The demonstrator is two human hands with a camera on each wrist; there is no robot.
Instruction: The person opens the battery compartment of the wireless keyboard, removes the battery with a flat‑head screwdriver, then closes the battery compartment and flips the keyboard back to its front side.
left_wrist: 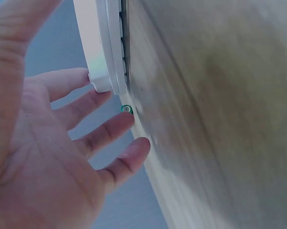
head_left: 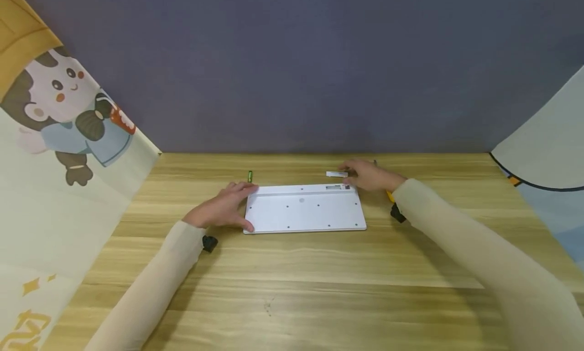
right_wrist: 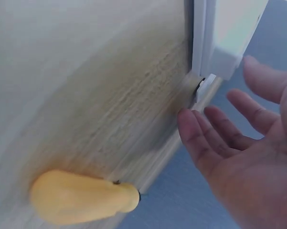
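A white keyboard (head_left: 274, 209) lies face down on the table, its battery slot (head_left: 333, 187) uncovered near the far right corner; what lies inside is too small to tell. My left hand (head_left: 226, 205) spans the keyboard's left end, thumb on the near corner and fingers at the far one. In the left wrist view, the fingers (left_wrist: 119, 160) are spread and loosely extended. Just beyond the far right corner is my right hand (head_left: 367, 175), its fingers relaxed beside a small white battery cover (head_left: 336, 174). In the right wrist view, a gap shows between these fingertips and the cover (right_wrist: 206, 88).
A green battery (head_left: 250, 176) stands or lies beyond the keyboard's far left corner. A yellow-handled tool, apparently a screwdriver (right_wrist: 81, 195), lies right of the keyboard, partly under my right wrist. A dark grey panel (head_left: 310, 77) rises along the table's far edge.
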